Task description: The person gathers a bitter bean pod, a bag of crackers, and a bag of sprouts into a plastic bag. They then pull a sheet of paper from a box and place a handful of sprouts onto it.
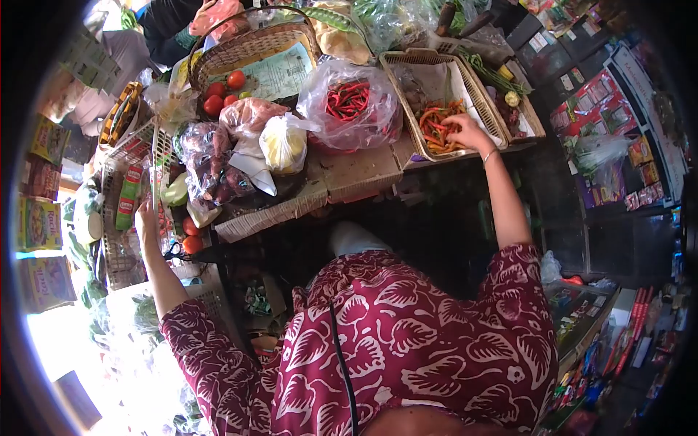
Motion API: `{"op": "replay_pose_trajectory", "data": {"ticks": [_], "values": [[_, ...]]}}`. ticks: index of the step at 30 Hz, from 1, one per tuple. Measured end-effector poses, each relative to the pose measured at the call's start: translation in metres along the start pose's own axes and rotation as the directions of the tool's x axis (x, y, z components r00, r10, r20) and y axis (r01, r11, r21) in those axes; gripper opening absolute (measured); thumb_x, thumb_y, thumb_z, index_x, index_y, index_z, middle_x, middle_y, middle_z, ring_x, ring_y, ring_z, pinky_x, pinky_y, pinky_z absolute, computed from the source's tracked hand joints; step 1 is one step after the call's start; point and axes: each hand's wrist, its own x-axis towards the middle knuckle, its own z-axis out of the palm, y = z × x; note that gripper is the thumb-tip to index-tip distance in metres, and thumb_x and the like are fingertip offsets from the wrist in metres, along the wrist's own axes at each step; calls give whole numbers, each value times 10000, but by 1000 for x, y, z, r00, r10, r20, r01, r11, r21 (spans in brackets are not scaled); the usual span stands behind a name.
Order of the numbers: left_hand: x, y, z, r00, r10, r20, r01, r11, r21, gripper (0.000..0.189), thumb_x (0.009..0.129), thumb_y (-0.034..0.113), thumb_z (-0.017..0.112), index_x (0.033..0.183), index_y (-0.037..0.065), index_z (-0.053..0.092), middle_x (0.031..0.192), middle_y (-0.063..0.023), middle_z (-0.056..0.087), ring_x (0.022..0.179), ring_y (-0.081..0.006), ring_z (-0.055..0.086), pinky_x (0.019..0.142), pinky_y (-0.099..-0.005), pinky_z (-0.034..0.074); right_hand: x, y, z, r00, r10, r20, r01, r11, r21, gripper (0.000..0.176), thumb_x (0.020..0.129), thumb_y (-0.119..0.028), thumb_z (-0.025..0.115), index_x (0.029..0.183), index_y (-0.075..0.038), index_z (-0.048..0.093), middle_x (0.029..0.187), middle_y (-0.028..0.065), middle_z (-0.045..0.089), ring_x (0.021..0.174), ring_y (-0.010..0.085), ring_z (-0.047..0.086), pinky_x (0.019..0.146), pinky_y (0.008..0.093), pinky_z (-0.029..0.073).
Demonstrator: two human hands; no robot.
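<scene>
- right hand (469, 133) in the woven tray (407, 67), fingers curled over the orange chilies (438, 125), can't tell if it's pinching any
- left hand (147, 218) flat on the wire rack (115, 251), fingers straight, close together

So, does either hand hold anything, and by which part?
The right hand rests on the chilies in the tray; a grip on any cannot be told. The left hand, at the wire rack, seems to hold nothing.

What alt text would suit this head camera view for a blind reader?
A person in a maroon leaf-print top has the right hand in a woven tray of orange chillies, the left hand at a wire rack beside bagged vegetables.
</scene>
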Motion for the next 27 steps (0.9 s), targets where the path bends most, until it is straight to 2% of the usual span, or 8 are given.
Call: {"op": "replay_pose_trajectory", "data": {"ticks": [3, 6, 10, 13, 16, 18, 21, 27], "values": [[-13, 26, -6, 996, -54, 70, 60, 995, -83, 309, 844, 287, 458, 981, 52, 604, 690, -76, 595, 526, -146, 557, 461, -287, 452, 1, 46, 1, 969, -35, -246, -47, 947, -318, 165, 650, -39, 638, 813, -15, 631, 749, 110, 624, 742, 238, 602, 689, 331, 473], [-12, 25, -5, 992, -99, 75, 108, 986, -124, 291, 847, 266, 467, 989, 52, 602, 656, -48, 572, 505, -125, 528, 445, -264, 442, 3, 83, 1, 944, 278, -180, -260, 958, 117, 157, 689, -5, 591, 831, -46, 642, 817, 97, 626, 703, 233, 579, 656, 322, 467], [-11, 24, -6, 991, -93, 94, 105, 985, -136, 275, 836, 227, 494, 1009, 39, 595, 727, -59, 602, 533, -117, 537, 454, -257, 433, -7, 55, 0, 883, 337, -327, -203, 902, 381, 177, 718, -7, 588, 888, -34, 628, 811, 50, 617, 711, 171, 569, 641, 284, 458], [-8, 25, -4, 994, -34, 107, 48, 990, -129, 281, 827, 204, 511, 1028, 23, 588, 780, -73, 619, 593, -109, 546, 501, -250, 433, -14, 61, 10, 783, 490, -384, -19, 636, 772, 176, 745, -29, 589, 919, -22, 618, 799, 27, 604, 705, 125, 554, 639, 253, 451], [-9, 25, -4, 990, -31, 137, 55, 983, -175, 301, 824, 197, 522, 1049, 7, 581, 813, -86, 626, 661, -102, 548, 571, -246, 433, -3, 24, 3, 803, -153, -575, 103, 988, -118, 307, 662, -5, 608, 968, -24, 600, 940, 112, 603, 883, 254, 557, 799, 344, 434], [-6, 22, -3, 993, 23, 112, -5, 988, -156, 314, 822, 216, 525, 1051, 9, 583, 801, -82, 625, 648, -105, 550, 578, -253, 437, 12, -24, -1, 972, -148, -181, 190, 951, 245, 431, 605, -61, 630, 1031, -28, 574, 1137, 149, 516, 1072, 328, 452, 909, 407, 369], [-7, 20, -4, 994, 10, 111, 6, 990, -144, 331, 821, 240, 525, 1060, 18, 581, 789, -80, 625, 627, -107, 550, 577, -254, 438, 33, -40, 34, 989, -25, 145, 52, 981, -186, 726, 568, -247, 677, 1234, -123, 420, 1344, 159, 278, 1236, 369, 234, 1008, 424, 260], [-6, 18, -1, 993, -9, 115, 34, 976, -217, 324, 829, 261, 503, 1065, 54, 583, 675, -43, 589, 546, -93, 523, 470, -250, 407, 38, -16, 12, 965, 230, 125, -172, 919, -356, 706, 585, -192, 681, 1232, -164, 399, 1299, 171, 293, 1195, 398, 264, 978, 446, 288]]}}
